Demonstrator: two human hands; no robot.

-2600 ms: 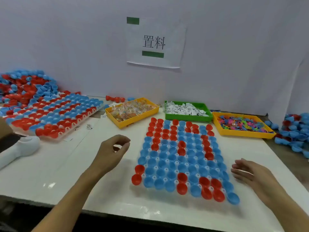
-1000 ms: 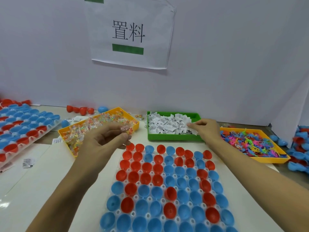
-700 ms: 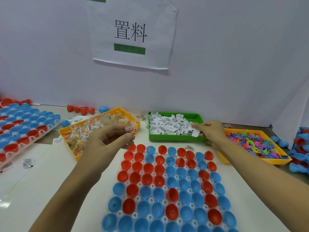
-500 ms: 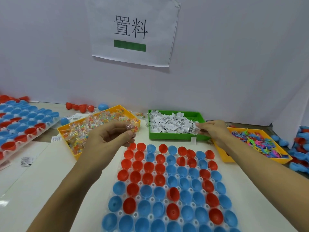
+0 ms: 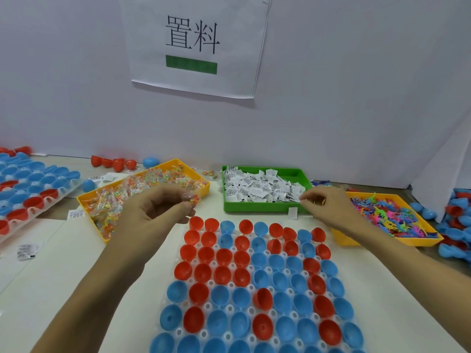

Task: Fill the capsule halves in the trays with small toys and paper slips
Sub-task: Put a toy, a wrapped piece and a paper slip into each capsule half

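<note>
— What lies nearest you?
— The capsule tray [image 5: 254, 289] of red and blue halves on the tabletop [image 5: 63, 276].
— And your hands?
— My left hand [image 5: 153, 215] pinches a clear toy packet [image 5: 191, 197] beside the yellow bin [image 5: 142, 189]. My right hand [image 5: 328, 207] pinches paper slips [image 5: 262, 187] at the green bin [image 5: 265, 208]; one slip [image 5: 292, 214] lies below.

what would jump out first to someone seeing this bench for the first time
The tray of red and blue capsule halves fills the centre foreground. Behind it sit three bins, the green bin of white paper slips in the middle. On the wall hangs a white sign.
</note>
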